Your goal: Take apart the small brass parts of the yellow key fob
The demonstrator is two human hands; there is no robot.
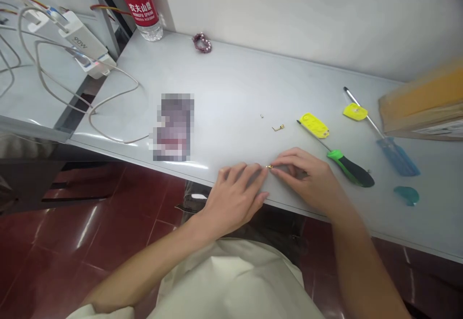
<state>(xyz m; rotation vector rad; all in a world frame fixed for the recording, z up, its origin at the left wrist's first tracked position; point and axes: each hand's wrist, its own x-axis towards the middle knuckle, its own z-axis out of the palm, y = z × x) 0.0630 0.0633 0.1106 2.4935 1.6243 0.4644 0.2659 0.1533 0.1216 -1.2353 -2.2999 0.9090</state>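
Observation:
A tiny gold-coloured metal piece (269, 166) is at the desk's front edge, between my two hands. My right hand (307, 177) pinches it at its thumb and index fingertips. From the other side my left hand (235, 191) rests on the desk, fingers spread and bent, thumb apart; its index fingertip is beside the piece, and I cannot tell whether they touch. A little farther back lie a thin gold-coloured metal part (278, 127) and a smaller bit (262, 116). To the right is a green-and-black screwdriver (349, 168), its shaft against a yellow plastic piece (314, 125).
A blue-handled screwdriver (400, 157), another yellow piece (355, 112), a teal piece (407, 194) and a cardboard box (423, 104) occupy the right. Leftward are a pixelated object (175, 126), a white cable (108, 138), a charger (81, 34), a bracelet (201, 43) and a water bottle (141, 8).

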